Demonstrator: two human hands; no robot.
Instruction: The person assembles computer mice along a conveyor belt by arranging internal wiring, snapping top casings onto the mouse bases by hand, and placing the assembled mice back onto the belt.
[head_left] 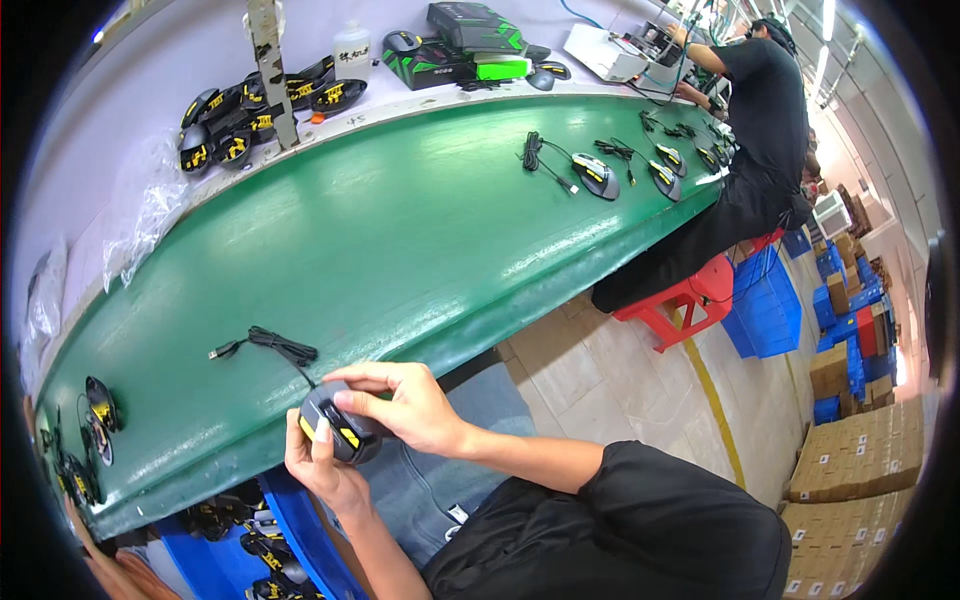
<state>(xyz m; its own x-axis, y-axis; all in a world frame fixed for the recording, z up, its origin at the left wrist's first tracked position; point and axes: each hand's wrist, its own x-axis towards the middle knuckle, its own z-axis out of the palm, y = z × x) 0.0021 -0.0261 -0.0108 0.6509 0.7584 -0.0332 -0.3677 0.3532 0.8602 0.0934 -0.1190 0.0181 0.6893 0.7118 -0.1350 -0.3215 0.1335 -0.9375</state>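
Observation:
A black computer mouse (343, 425) with yellow side strips is held between both hands just past the near edge of the green belt. My left hand (325, 467) grips it from below and the left, thumb against its yellow side. On its upper right, my right hand (405, 402) is closed with thumb and fingers pressed to the shell. The mouse's bundled black cable (283, 345) lies on the belt just beyond, its plug pointing left. Part of the mouse is hidden by my fingers.
On the green belt (350, 240), several cabled mice (595, 176) lie at far right, others (100, 410) at far left. A ledge holds mice (235, 115), boxes (475, 30) and a bottle (352, 52). A co-worker (765, 110) sits right; a blue bin (300, 540) stands below.

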